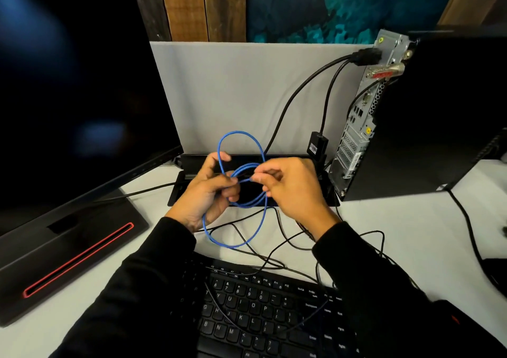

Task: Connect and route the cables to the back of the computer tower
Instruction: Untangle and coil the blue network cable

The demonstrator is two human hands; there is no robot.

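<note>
Thin blue cable (238,193), coiled in loose loops.

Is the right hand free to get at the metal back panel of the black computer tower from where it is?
Probably yes, but not right away. The right hand is pinching the coiled blue cable, which the left hand also grips. The tower's back panel faces them with open space between; only black cables hang nearby.

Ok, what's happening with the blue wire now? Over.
Left hand and right hand both grip coiled blue cable. Not plugged into tower. Black cables tangled below.
</note>
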